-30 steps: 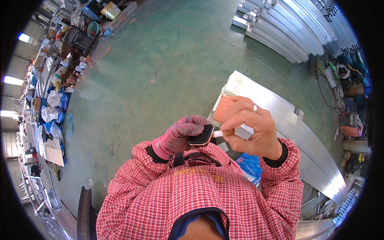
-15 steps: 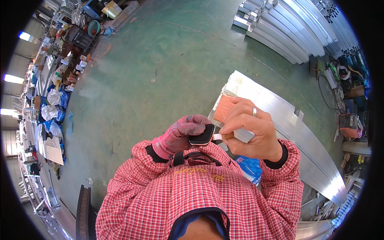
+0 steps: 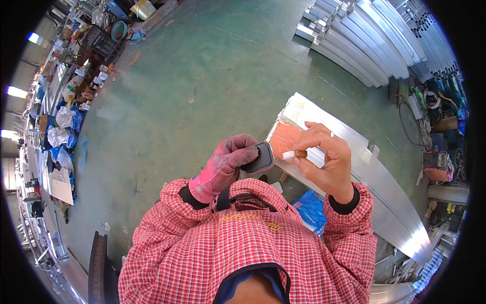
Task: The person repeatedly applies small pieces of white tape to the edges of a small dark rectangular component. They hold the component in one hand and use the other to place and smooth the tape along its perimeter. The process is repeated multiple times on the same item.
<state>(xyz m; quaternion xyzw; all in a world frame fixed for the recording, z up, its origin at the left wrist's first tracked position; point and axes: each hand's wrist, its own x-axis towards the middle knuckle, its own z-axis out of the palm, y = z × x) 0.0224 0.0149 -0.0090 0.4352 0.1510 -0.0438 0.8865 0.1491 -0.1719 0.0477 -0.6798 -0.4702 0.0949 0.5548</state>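
Note:
My left hand (image 3: 226,164), in a stained pink glove, pinches a dark rounded-rectangular piece (image 3: 260,158) with a thin pale rim. Its flat dark face is tilted upward. Bare and wearing a ring, my right hand (image 3: 326,157) grips a short stubby stick (image 3: 295,154) between thumb and fingers, one end white and the other brown. The white end points toward the dark piece, with a gap between them. Behind my right fingers an orange-red block or pad (image 3: 284,136) lies on the end of some long silver metal profiles (image 3: 349,144); its exact kind is unclear.
More silver profiles (image 3: 349,45) are stacked at the far right. Green floor (image 3: 192,76) spreads ahead. A blue bag (image 3: 310,210) sits close by my right sleeve. Along the left are piled boxes, bags and a teal bucket (image 3: 119,30). A dark patterned bar (image 3: 97,268) stands at lower left.
My right hand has drawn the stick away from the dark piece's edge, where its white end was at or close to the rim. My left hand has tilted the piece, showing more of its face.

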